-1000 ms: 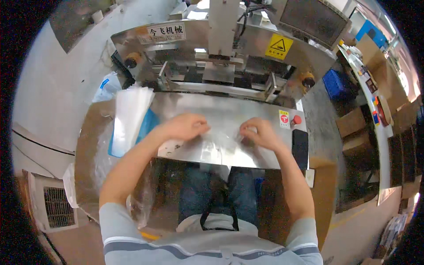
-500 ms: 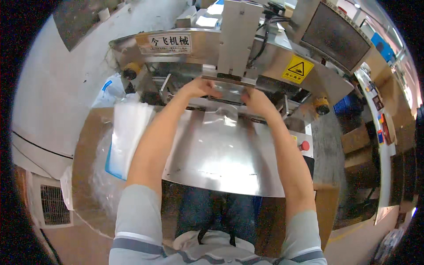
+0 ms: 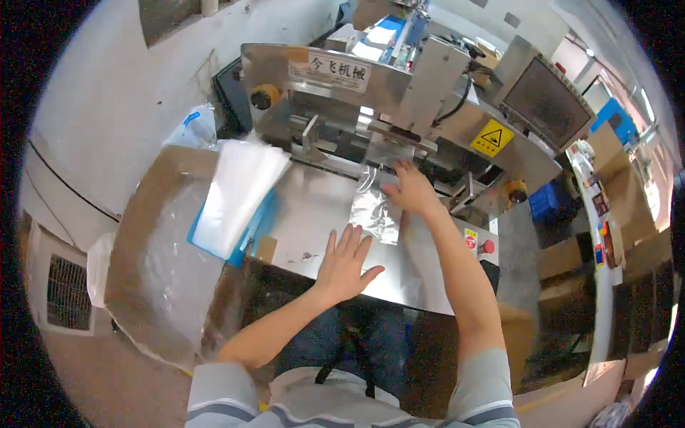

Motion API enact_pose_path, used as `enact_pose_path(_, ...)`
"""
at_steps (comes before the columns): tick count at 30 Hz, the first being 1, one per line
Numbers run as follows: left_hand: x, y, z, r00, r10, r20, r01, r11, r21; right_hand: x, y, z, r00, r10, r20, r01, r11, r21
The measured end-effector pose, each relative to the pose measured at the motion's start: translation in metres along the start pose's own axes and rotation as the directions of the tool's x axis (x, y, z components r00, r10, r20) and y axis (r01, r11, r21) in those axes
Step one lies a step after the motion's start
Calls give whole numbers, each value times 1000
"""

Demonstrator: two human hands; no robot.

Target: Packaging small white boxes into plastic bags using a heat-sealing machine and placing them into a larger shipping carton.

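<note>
A shiny clear plastic bag (image 3: 376,205) lies on the metal work plate (image 3: 307,207), its far end under the press head (image 3: 403,134) of the machine. My right hand (image 3: 417,191) rests at the bag's right edge close to the press head; thumb and fingers are apart, the fingertips touching the film. Nearer to me, just below the bag's near end, my left hand (image 3: 344,264) is spread over the plate with nothing in it. A stack of clear plastic bags (image 3: 239,192) lies to the left on a blue sheet (image 3: 264,217).
At the left stands an open cardboard box (image 3: 135,235) lined with clear plastic. A red button (image 3: 487,247) sits at the plate's right corner. The machine's front panel (image 3: 457,107) carries a yellow warning label (image 3: 492,138). A screen (image 3: 548,96) stands behind at right.
My left hand has left the press head and come back toward me, opening flat. My right hand stays near the press. The bag lies more plainly in view, and the view has shifted left.
</note>
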State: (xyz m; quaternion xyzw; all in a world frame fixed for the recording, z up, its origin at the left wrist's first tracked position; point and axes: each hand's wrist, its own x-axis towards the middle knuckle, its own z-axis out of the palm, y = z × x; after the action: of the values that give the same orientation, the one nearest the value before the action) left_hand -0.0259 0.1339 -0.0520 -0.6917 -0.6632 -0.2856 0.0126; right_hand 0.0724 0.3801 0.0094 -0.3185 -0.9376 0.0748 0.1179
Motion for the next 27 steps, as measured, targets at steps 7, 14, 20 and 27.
enact_pose_path(7,1,1,1,998,3,-58,-7,997,-73,5,13,18,995,-34,-90,25,995,-94)
enact_pose_path(14,-3,2,4,997,-5,-81,4,1000,-16,2,4,2,999,-12,-49,9,999,-44)
enact_pose_path(20,-5,-1,6,997,-34,-64,32,999,-41,16,-9,-17,990,136,-34,-137,990,-20)
enact_pose_path(27,-1,2,-1,966,-132,-224,106,986,-128,27,-1,-19,993,35,-109,-53,984,-168)
